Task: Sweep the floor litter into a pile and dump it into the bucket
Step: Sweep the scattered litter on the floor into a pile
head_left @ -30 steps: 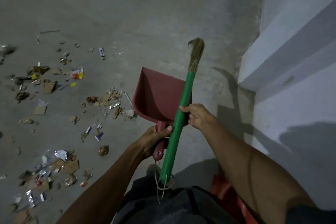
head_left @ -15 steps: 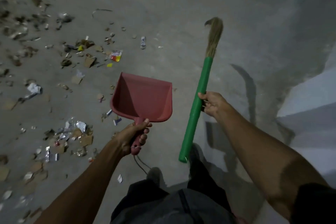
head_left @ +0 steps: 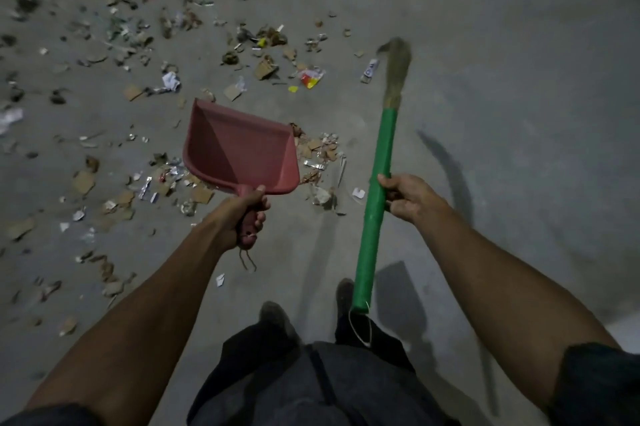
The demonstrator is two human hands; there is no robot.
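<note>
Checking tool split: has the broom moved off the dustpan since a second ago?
Yes. The broom moved right, clear of the dustpan; both are over the floor litter.

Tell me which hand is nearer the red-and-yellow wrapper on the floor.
Hard to call; about equal, the left perhaps slightly nearer. The left hand, gripping the dustpan handle, sits below-left of the red-and-yellow wrapper; the right hand, gripping the broom, sits below-right.

I take the dustpan [head_left: 239, 148] as my landmark, held above the floor [head_left: 519, 45]. My left hand [head_left: 244, 214] grips its handle just behind it. To its right, apart from it, my right hand [head_left: 407, 197] holds the broom [head_left: 377, 183], bristles pointing ahead. Litter [head_left: 173, 27] lies scattered on the floor ahead of the dustpan, to its left, and just beside its right edge.
</note>
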